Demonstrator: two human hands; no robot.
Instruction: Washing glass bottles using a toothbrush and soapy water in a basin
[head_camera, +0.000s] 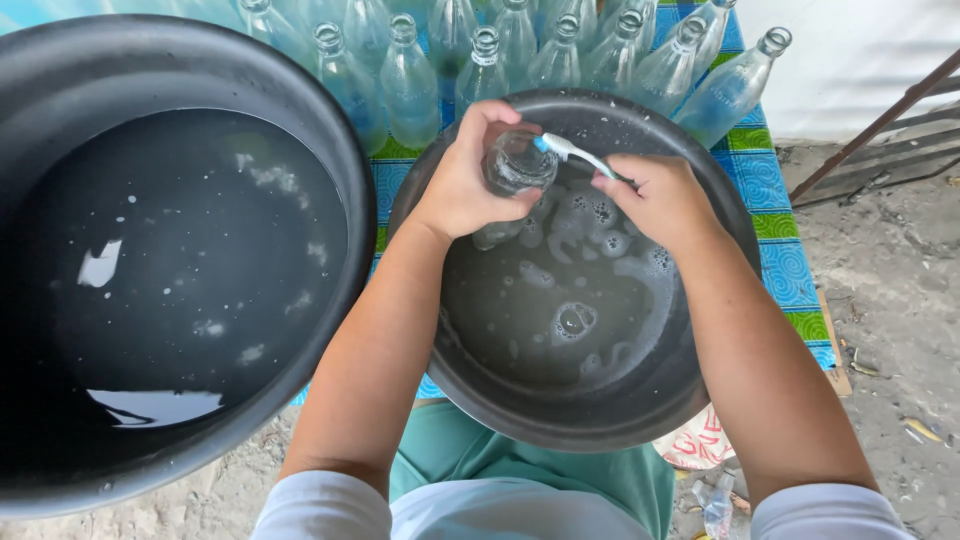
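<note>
Over a black basin (700, 390) of soapy water, the left hand (462, 180) grips a clear glass bottle (515, 168), tilted; the right hand (655, 195) clasps a toothbrush (572, 150) at its mouth.

White-red printed bag (700, 445) under basin (560, 425)

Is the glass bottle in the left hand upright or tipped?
Tipped: the glass bottle in the left hand points its mouth toward the toothbrush.

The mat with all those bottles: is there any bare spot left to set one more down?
Hardly. The bottles crowd the striped mat's far end, and two black basins cover the rest. Bare mat shows only along the right edge, beside the soapy basin, where the left hand and right hand scrub a bottle.
</note>
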